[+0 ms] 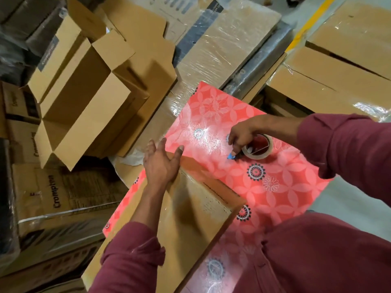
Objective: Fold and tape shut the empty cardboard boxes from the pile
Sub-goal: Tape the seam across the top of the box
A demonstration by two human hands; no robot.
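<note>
A closed cardboard box [190, 216] lies on a pink flowered table [281, 187] in front of me. My left hand [161, 163] rests flat on the box's far corner, fingers straight. My right hand [243, 136] grips a roll of clear tape [259, 148] standing on the table beyond the box, and a small blue cutter [231, 156] sticks out under its fingers. An open box [84, 98] with its flaps up sits on the pile at the left.
Flat and stacked cardboard boxes [53, 199] crowd the left side. Plastic-wrapped cartons [228, 43] lie beyond the table, and more wrapped boxes [338, 66] stand at the right. Grey floor [355, 206] shows right of the table.
</note>
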